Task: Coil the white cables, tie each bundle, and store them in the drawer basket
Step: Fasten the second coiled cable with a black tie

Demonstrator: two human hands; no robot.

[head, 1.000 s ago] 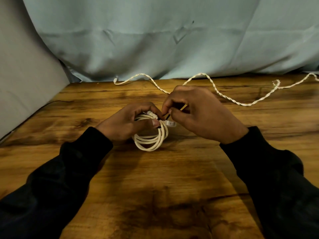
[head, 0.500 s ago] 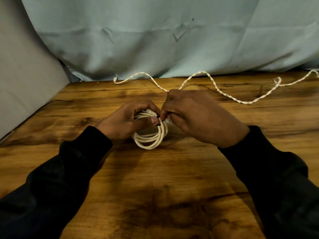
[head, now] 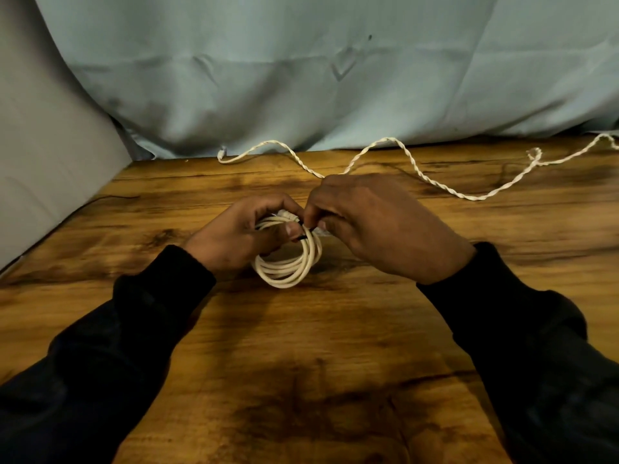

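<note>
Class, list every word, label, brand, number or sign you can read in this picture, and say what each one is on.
None: no readable text anywhere.
Coiled cable, held by the left hand and right hand: no print.
Twisted cable: no label.
Cloth: only creases and a dark speck.
Table: wood grain only.

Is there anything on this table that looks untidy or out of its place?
Yes. A twisted white cable lies loose and wavy along the far edge of the table, not yet coiled. The coiled cable held by both hands looks neat.
</note>
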